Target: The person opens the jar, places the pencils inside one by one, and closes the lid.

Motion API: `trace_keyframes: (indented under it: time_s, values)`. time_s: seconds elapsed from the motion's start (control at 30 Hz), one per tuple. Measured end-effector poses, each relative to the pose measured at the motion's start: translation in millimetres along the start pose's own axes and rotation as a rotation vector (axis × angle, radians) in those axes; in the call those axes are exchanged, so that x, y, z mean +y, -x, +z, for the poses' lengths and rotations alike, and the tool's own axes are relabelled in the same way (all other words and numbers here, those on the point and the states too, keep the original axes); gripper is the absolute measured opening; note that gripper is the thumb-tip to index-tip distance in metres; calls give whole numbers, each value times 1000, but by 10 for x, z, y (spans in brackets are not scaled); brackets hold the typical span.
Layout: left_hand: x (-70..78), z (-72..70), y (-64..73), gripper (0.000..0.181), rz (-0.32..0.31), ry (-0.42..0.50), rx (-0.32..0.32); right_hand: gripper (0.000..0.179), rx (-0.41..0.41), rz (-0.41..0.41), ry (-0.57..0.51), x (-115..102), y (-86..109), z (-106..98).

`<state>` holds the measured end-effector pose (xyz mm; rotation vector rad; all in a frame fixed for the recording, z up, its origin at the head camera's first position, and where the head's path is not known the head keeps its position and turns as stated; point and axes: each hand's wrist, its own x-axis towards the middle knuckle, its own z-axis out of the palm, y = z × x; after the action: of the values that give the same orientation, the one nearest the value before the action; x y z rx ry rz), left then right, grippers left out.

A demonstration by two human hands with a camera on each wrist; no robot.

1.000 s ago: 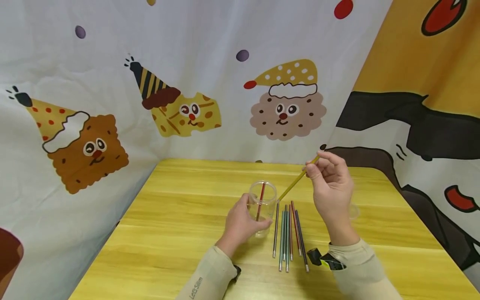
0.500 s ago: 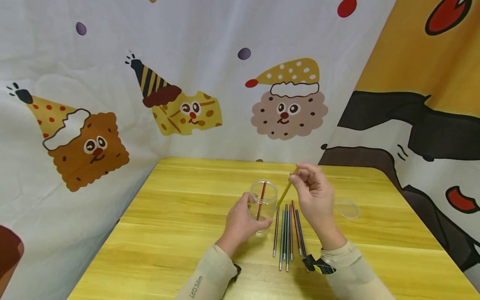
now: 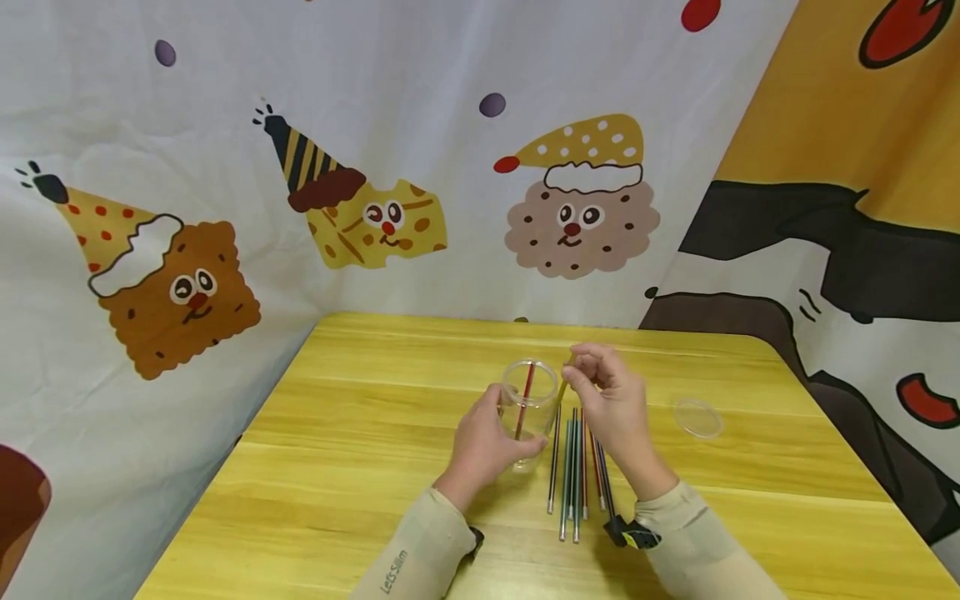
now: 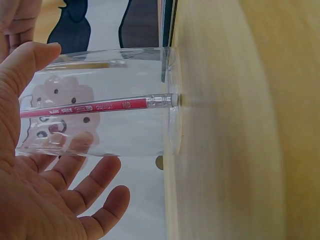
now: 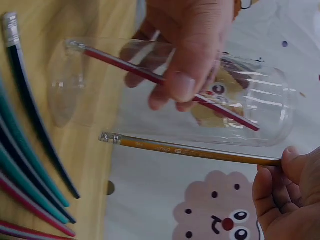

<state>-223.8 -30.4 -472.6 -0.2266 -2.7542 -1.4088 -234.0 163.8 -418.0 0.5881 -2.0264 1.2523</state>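
A clear plastic cup (image 3: 528, 404) stands on the yellow wooden table (image 3: 360, 433), and my left hand (image 3: 504, 433) grips it round the side. A red pencil (image 3: 523, 400) leans inside the cup (image 4: 100, 100), metal end down (image 4: 95, 106). My right hand (image 3: 576, 377) pinches the top of a yellow pencil (image 3: 564, 388) held steeply just right of the cup's rim. In the right wrist view the yellow pencil (image 5: 190, 150) runs along the outside of the cup wall (image 5: 175, 90), its metal end close to the table.
Several pencils (image 3: 576, 475) in dark, teal and red lie side by side on the table right of the cup, under my right wrist. A clear round lid (image 3: 697, 417) lies further right. Printed cloth walls close the table at the back and sides.
My right hand has carried the yellow pencil left and down, from above the row of pencils to the cup's rim, and the pencil now stands steeper. The left hand and cup have stayed put.
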Motion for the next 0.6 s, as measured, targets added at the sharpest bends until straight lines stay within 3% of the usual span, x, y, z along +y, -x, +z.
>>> trace_keyframes:
  time_s: [0.43,0.5,0.6]
  values:
    - [12,-26,10,76,-4,-7,-5,27,-65,72,58,113,110,48]
    - [15,-26,13,76,-6,-2,-6,28,-43,70,60,93,90,32]
    - [23,-24,14,76,-14,0,-4,31,49,-17,33,-19,-33,-36]
